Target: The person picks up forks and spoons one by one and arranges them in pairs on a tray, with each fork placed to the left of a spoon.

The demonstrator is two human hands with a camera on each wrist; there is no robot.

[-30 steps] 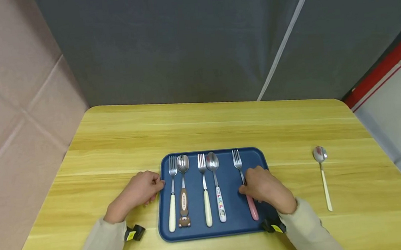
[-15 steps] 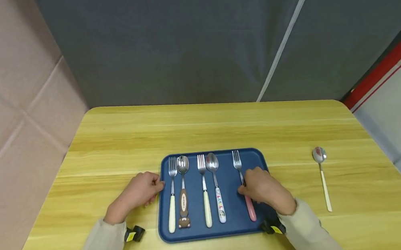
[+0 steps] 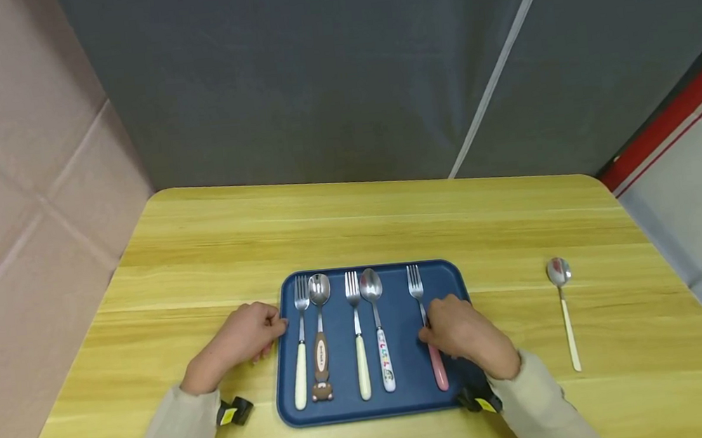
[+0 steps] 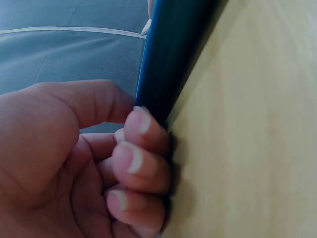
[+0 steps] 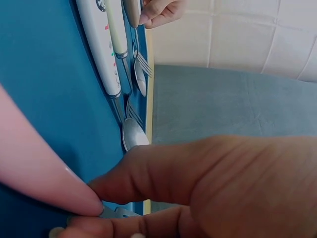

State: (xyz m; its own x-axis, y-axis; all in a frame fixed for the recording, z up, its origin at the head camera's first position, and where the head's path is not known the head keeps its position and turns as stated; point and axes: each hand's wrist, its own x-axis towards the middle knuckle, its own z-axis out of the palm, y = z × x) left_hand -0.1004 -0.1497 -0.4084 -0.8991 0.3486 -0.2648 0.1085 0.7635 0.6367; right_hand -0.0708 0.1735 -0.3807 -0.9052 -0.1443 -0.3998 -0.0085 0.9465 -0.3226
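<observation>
A dark blue tray [image 3: 409, 402] lies on the wooden table. My left hand [image 3: 250, 333] is at its left rim; in the left wrist view the thumb and curled fingers [image 4: 141, 163] pinch the tray's edge. On the tray's right side, my right hand [image 3: 466, 328] pinches a pink-handled fork [image 3: 438, 369] near the top of its handle. That fork rests with its tines toward the far rim. Left of it lie a white patterned spoon [image 3: 385, 357], a cream-handled fork [image 3: 363, 366], a brown bear-handled spoon [image 3: 320, 356] and another cream-handled fork [image 3: 301, 375].
A spoon with a cream handle [image 3: 570, 332] lies on the table [image 3: 339, 227], to the right of the tray. Behind the table hangs a grey cloth [image 3: 313, 88]. A pale padded wall [image 3: 16, 173] stands at the left.
The pink fork's handle end has swung slightly left, so the fork lies a little straighter. The left hand has stayed at the tray's edge.
</observation>
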